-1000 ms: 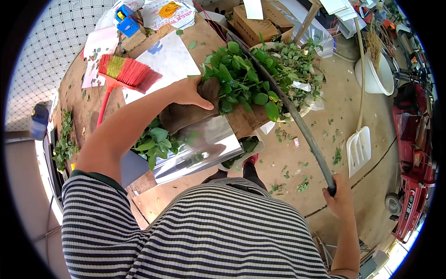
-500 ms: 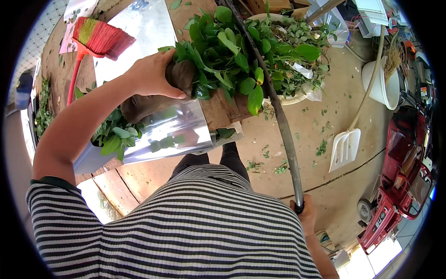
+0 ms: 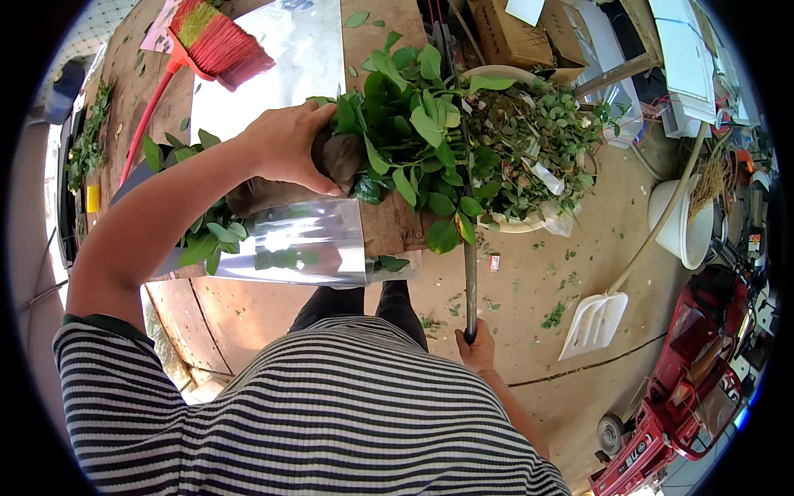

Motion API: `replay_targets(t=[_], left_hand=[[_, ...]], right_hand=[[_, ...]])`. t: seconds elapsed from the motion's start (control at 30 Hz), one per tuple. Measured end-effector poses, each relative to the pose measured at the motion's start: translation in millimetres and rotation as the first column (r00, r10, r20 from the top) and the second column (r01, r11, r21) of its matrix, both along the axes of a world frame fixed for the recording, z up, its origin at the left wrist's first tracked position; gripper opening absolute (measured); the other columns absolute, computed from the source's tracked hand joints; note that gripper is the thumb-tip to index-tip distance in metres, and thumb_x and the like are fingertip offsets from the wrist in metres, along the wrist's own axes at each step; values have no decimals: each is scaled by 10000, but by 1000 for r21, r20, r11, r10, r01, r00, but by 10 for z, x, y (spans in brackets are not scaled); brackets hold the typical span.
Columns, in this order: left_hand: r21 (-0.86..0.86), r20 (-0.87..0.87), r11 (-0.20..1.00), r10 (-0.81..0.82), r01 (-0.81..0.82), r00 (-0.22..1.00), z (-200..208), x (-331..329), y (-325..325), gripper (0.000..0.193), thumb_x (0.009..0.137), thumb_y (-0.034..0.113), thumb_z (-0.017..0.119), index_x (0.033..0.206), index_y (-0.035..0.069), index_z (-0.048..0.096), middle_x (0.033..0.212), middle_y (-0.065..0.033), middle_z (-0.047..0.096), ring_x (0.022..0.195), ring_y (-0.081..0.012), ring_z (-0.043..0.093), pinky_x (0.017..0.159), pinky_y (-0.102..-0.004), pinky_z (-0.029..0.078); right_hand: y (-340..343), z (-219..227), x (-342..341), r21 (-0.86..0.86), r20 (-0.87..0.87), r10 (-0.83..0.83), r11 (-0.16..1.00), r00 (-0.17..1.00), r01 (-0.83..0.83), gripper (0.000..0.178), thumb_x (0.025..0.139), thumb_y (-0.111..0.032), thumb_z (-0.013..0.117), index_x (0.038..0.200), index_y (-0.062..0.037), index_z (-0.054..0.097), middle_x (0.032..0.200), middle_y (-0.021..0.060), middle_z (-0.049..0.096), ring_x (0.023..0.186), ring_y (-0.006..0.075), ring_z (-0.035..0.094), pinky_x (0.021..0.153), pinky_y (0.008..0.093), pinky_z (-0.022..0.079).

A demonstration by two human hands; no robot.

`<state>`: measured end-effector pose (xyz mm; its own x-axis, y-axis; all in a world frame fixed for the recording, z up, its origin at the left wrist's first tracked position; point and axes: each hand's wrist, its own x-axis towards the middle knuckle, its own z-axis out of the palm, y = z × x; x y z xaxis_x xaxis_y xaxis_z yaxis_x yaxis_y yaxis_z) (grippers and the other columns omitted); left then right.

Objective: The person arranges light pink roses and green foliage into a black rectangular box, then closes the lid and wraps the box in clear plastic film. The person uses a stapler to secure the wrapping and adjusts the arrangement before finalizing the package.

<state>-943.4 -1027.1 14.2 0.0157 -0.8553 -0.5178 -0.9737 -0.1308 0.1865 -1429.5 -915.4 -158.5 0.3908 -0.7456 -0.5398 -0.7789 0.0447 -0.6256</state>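
My left hand (image 3: 285, 150) is closed around a bundle of leafy green stems (image 3: 405, 124), over a dark brown wrap (image 3: 341, 159). The bundle lies across the worktable, with its leaves toward the right edge. My right hand (image 3: 478, 350) grips the black end of a long metal lever (image 3: 471, 289), which stretches away from me. Leaves hang over part of the lever and hide where it meets the stems. Beneath my left forearm a clear plastic sheet (image 3: 306, 236) bends over the table's near edge, beside more green leaves (image 3: 217, 240).
A red broom (image 3: 219, 45) lies on the table at the far left. Right of the table stands a pale tub (image 3: 517, 225) heaped with leaf clippings. A white shovel (image 3: 595, 324), a white bucket (image 3: 682, 215) and a red vehicle (image 3: 670, 397) are farther right. Cardboard boxes (image 3: 513, 37) stand behind.
My right hand has moved left with the lever's end, and the lever now runs nearly straight away from me. My left hand keeps its hold on the bundle. The view has shifted slightly.
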Motion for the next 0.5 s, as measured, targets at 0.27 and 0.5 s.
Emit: replay_targets(t=[0.27,0.5], left_hand=[[-83,-104,996,-23,14,994,-20,57,-12,918,519,579,776,1181,6,501,1026,-179,557,949,-342,598,817,-414,490],[9,-223,999,38,-37,974,62,93,55,934,554,543,787,1231,-10,458,1071,-180,526,985,-344,573,829,-423,488]], right_hand=[[-1946,673,614,113,305,203,962,930,-247,191,853,-151,674,943,-21,567,739,19,595,627,112,555,585,244,452],[-3459,1897,4233,-580,456,622,750,637,-317,151,884,-132,592,966,-13,636,844,73,608,705,181,581,679,282,463]])
